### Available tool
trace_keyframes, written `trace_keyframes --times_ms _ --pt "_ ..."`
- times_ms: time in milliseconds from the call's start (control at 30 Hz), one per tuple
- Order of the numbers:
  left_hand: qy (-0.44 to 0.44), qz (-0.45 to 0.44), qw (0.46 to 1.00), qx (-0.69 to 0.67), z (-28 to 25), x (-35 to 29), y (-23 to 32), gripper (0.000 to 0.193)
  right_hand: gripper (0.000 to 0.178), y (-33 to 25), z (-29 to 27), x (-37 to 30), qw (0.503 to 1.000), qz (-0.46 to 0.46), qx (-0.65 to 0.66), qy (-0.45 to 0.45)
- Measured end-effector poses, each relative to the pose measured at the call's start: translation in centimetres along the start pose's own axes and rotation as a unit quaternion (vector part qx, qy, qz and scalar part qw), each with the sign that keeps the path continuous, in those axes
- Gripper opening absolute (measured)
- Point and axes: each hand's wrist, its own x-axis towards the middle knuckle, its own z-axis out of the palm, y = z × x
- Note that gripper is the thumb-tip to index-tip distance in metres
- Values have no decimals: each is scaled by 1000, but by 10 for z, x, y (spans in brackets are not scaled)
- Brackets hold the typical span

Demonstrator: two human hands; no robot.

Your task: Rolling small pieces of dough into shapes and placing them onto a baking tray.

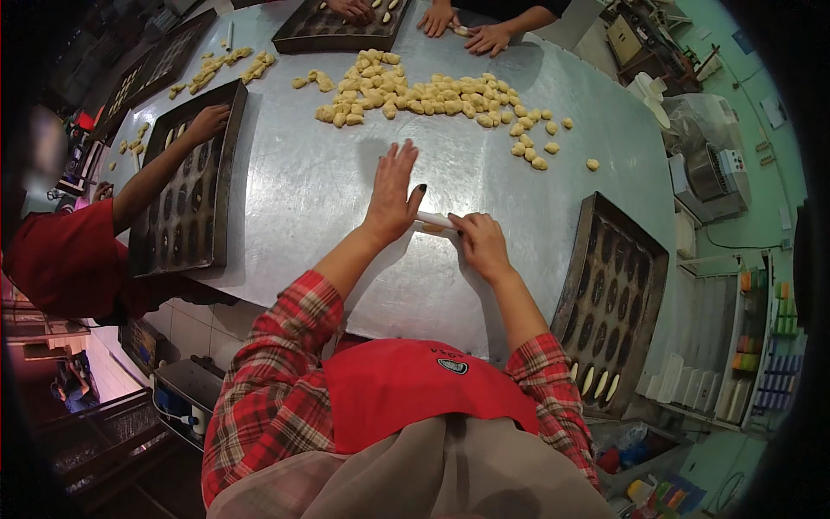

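A thin white rolling pin (435, 220) lies roughly level above the metal table in front of me. My right hand (482, 244) is closed on its right end, fingers curled round it. My left hand (394, 195) is raised with its fingers stretched out and the thumb apart. The pin's left end meets the base of that hand; whether they touch, I cannot tell. Under the pin shows a small tan patch, perhaps dough, partly hidden. Beyond my hands lies a large heap of dough pieces (432, 97), with several loose ones toward the right.
Along the right edge of the metal table (303, 190) sits a dark moulded tray (609, 303), several dough strips at its near end. Another tray (186, 203) stands at left, a co-worker's arm (164, 177) over it. Across the table, other people's hands (467, 30) work near a third tray (341, 35).
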Motion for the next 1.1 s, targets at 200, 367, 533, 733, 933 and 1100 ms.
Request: trace_keyframes --times_ms 200,367,533,733,933,1100 --pt "-171 -61 977 108 51 -4 -44 61 35 7 5 23 995 15 -29 -90" --pt "-155 -39 982 99 60 12 -48 52 42 31 29 55 983 70 -159 -59" --pt "-175 -56 972 149 43 -10 -33 58 52 10 38 30 983 81 -158 -56" --pt "-210 7 967 144 7 -53 -10 73 66 -33 33 -22 990 48 -128 -31" --pt "-293 -7 951 101 -32 -116 29 81 53 -74 27 -81 995 26 -94 -31" --pt "-349 -1 933 92 -54 -153 41 87 41 -67 24 -100 999 8 -51 -4"
